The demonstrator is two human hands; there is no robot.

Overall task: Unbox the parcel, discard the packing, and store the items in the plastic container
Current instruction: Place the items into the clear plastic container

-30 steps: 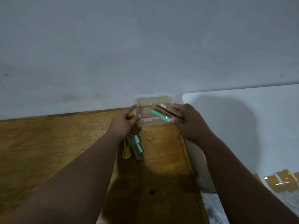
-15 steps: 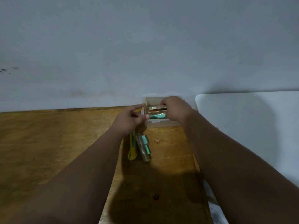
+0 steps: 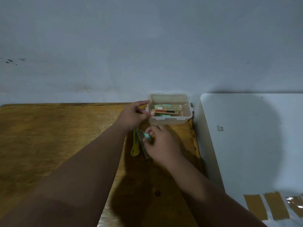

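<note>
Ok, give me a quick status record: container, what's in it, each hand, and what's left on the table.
container: clear plastic container, lid off, at the far right corner of the wooden table
contents: several slim boxed items lying flat
left hand: at the container's left wall, holding nothing
right hand: fingers closing on the green-and-clear packet on the table
also on table: yellow-green utility knife beside the packet
side surface: white top with brown tape strips

text: none legible | barcode label [image 3: 159, 108]: too small to read
</note>
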